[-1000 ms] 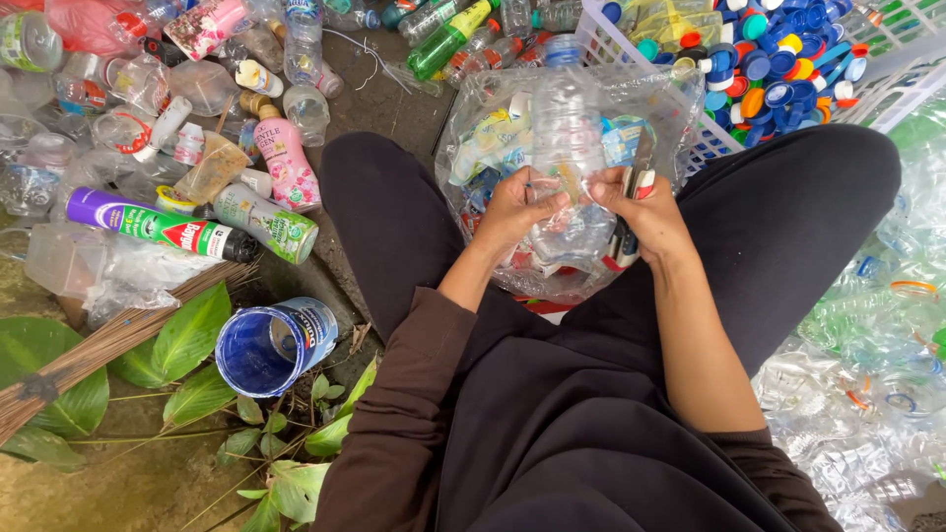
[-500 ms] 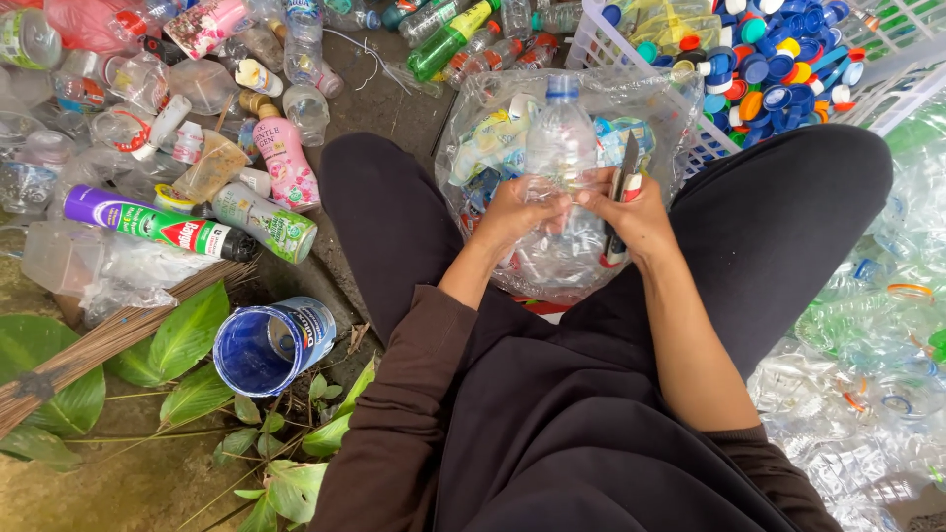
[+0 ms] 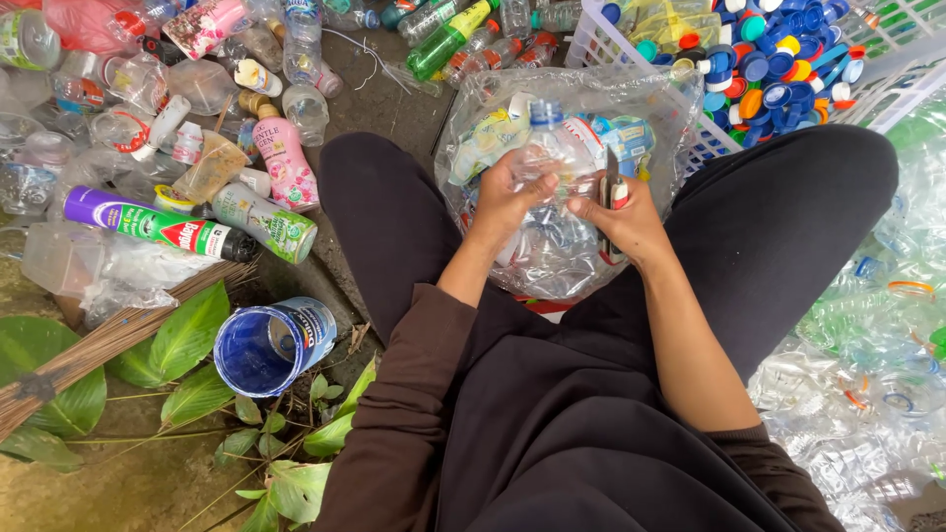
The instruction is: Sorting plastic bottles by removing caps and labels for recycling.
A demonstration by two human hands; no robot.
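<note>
Hands: two. Left hand (image 3: 509, 192) grasps one clear blue-capped plastic bottle (image 3: 548, 163); right hand (image 3: 623, 219), at 3 o'clock of it, clenches one red-handled cutter (image 3: 613, 202).

A clear plastic bottle (image 3: 552, 158) with a blue cap stands roughly upright between the two hands, its cap pointing away from the person and its body crumpled and see-through. The left hand (image 3: 507, 192) wraps around its side, just below the neck. The right hand (image 3: 626, 222) touches the bottle's other side and also grips a small cutter (image 3: 613, 202) with a red and dark handle, held upright against the bottle. The bottle sits over the mouth of a big clear plastic bag (image 3: 473, 108), which lies between the person's knees and is filled with crushed clear bottles and torn blue and yellow labels.
</note>
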